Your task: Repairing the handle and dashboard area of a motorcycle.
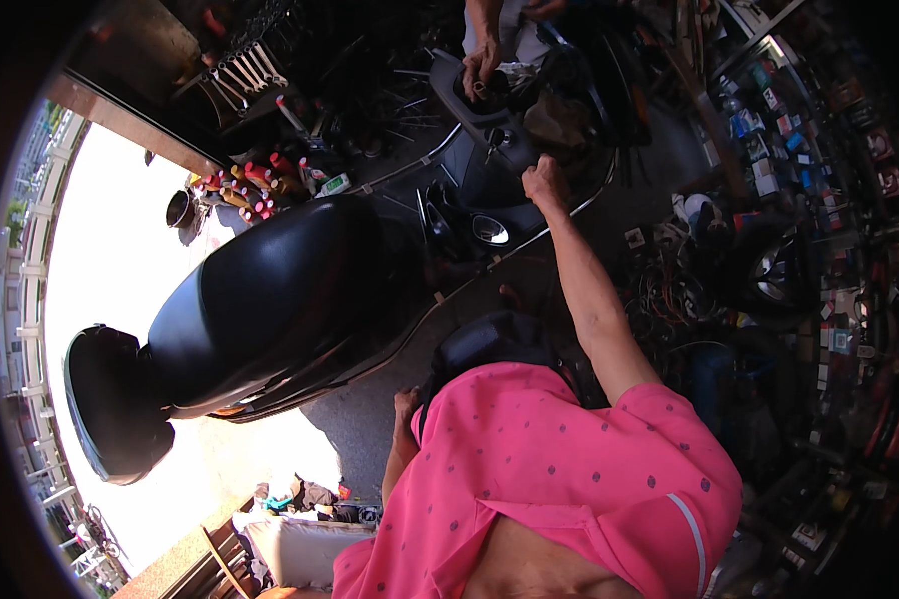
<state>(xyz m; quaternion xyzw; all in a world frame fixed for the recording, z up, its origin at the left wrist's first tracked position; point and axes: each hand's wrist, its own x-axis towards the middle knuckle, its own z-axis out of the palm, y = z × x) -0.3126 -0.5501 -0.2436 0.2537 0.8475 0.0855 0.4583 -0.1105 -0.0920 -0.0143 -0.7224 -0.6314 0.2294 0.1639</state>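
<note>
A black scooter stands across the view, its long seat [270, 280] to the left and its dark front panel [484, 165] toward the upper middle. My right hand [546, 185] is closed in a fist at the edge of that front part, with the arm stretched out; what is in the fingers, if anything, is hidden. Close to my hip hangs my left hand [406, 401], its fingers lost in shadow against dark clothing. Across the scooter, another person's hand [481, 68] reaches down to its front end. A dark cloth-like bundle [557, 122] lies beside my right fist.
Spanners [245, 70] hang in a row at the upper left. Several red-capped bottles [260, 180] crowd the floor near a round black container [181, 209]. Shelves with small packages [769, 140] line the right. A pale padded seat [295, 549] stands at the lower left.
</note>
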